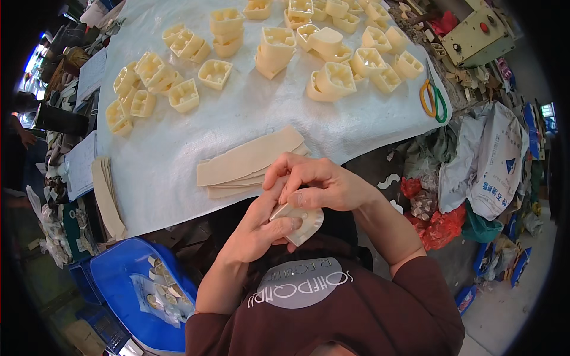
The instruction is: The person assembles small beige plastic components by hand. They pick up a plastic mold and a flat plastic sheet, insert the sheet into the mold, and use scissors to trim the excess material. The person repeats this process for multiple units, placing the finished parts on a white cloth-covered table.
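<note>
- A small craft workshop or factory floor, set up for piecework by hand.
- The counter [178, 154] wears a white sheet and carries dozens of identical cream moulded pieces [215, 73].
- A stack of cream strips [249, 163] lies at its near edge.
- Scissors [433, 98] lie beside a beige control box [478, 35].
- Sacks [493, 166], red bags [442, 225] and a blue bin [127, 285] of scraps crowd the floor.

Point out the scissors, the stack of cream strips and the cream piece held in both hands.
scissors [433, 99], head view, on the green handle loop.
stack of cream strips [246, 161], head view, top strip's middle.
cream piece [304, 222], head view, its exposed face.
</note>
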The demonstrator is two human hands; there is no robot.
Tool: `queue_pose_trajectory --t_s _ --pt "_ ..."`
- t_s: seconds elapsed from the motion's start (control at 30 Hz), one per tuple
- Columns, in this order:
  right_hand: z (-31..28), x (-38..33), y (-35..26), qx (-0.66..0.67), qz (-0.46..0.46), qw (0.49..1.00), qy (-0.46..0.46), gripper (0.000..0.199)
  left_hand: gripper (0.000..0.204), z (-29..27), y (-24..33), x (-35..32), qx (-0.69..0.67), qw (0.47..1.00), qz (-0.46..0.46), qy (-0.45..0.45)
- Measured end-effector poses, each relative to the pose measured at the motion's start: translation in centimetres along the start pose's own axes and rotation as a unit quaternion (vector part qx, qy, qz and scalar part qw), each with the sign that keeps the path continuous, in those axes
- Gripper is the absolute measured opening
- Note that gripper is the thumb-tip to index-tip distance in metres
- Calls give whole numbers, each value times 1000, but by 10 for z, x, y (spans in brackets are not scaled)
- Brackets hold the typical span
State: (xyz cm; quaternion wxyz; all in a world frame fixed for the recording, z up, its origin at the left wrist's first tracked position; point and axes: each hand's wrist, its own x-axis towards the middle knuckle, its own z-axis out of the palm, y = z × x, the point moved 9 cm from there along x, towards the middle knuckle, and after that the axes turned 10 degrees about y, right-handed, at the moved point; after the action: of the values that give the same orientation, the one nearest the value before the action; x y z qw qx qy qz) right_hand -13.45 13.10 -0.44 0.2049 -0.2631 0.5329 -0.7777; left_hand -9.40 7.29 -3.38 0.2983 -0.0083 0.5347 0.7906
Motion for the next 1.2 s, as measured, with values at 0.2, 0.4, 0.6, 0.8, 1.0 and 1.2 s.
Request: queue_pose_trajectory --t_s 0.2,0.4,0.6,0.8,1.0,1.2 --pt "-1 -9 -6 -120 -40 986 105 18 53 -9 7 2 -8 997 41 60" --pt "-8 -25 9 -31 -28 979 200 31 44 -11 23 0 22 976 157 149" --pt "4 -24 -7 -221 -150 926 265 29 36 -19 17 -1 0 952 186 244" --pt "16 -25 9 -228 -140 928 258 55 31 -21 19 -1 -157 935 168 271" --pt "12 -6 7 -181 -79 965 173 49 36 -50 12 -18 -320 900 120 269" --pt "3 19 -8 -361 -131 905 184 22 38 -198 30 -156 -56 743 348 570"
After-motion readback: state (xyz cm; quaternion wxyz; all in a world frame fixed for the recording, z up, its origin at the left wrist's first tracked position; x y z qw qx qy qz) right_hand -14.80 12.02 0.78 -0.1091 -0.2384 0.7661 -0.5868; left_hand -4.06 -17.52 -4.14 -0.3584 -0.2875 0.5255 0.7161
